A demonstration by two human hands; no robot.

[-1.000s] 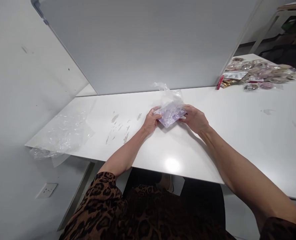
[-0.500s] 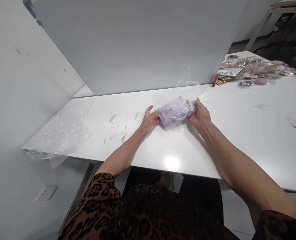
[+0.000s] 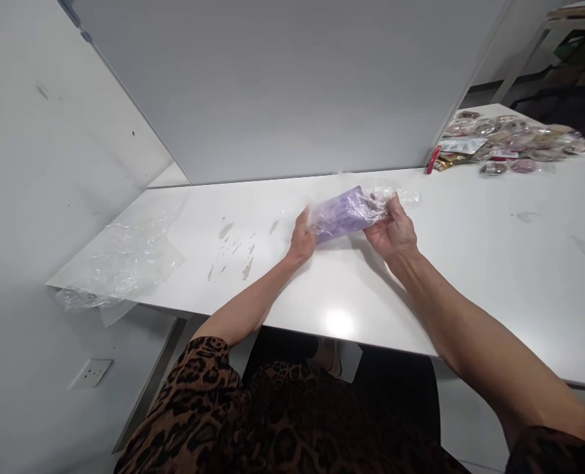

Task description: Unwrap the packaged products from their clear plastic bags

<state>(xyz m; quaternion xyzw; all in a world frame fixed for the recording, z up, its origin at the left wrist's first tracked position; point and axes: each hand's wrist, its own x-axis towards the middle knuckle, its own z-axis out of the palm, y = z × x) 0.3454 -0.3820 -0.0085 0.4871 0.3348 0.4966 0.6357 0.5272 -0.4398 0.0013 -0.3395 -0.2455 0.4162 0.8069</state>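
A purple packet in loose clear plastic wrap is held just above the white table between both hands. My left hand is closed on its left end, thumb up along the edge. At the other end, my right hand grips the packet and the gathered plastic, with the palm partly turned up. Crinkled plastic hides what the packet contains, and the fingers beneath it are only partly visible.
Clear plastic sheets lie at the table's left end and hang over its edge. A pile of wrapped items covers the far right, beside a small red object. A grey panel stands along the back edge of the white table.
The plastic has been drawn tighter around the purple packet, and its loose upper part has come down. My left hand has shifted from the packet's lower edge to wrap its left end.
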